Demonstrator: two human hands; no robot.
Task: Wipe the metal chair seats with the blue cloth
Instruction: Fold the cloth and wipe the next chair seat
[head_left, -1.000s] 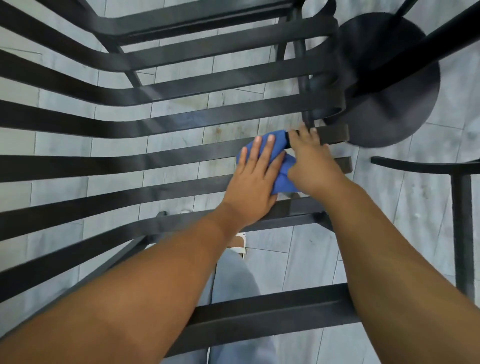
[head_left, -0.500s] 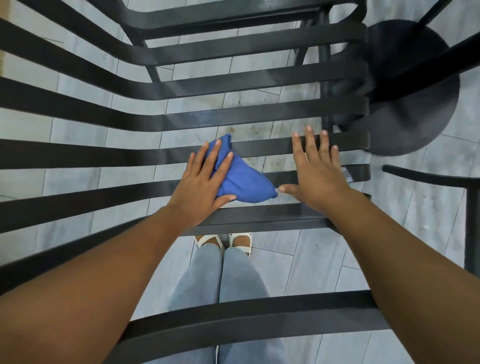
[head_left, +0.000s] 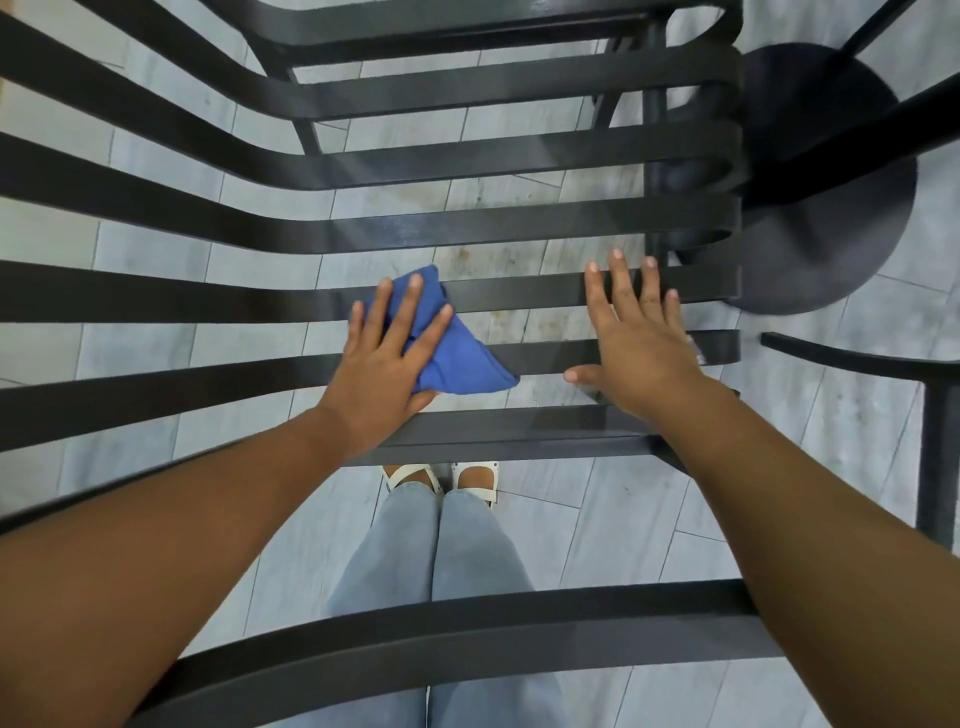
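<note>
I look straight down on a black metal chair seat (head_left: 519, 228) made of long slats with gaps that show the floor. A folded blue cloth (head_left: 457, 358) lies across two slats near the seat's middle. My left hand (head_left: 389, 358) presses flat on the cloth's left half, fingers straight and spread. My right hand (head_left: 639, 338) rests flat on the bare slats to the right of the cloth, fingers straight, a short gap from the cloth's tip.
A round black table base (head_left: 831, 197) sits on the grey tiled floor at the upper right. Another black metal frame (head_left: 935, 415) stands at the right edge. A curved chair rail (head_left: 467, 639) crosses below my forearms, over my legs and white sandals (head_left: 441, 478).
My left hand slid the cloth leftward along the slats, away from the seat's right end. My right hand came off the cloth and now lies flat on bare slats.
</note>
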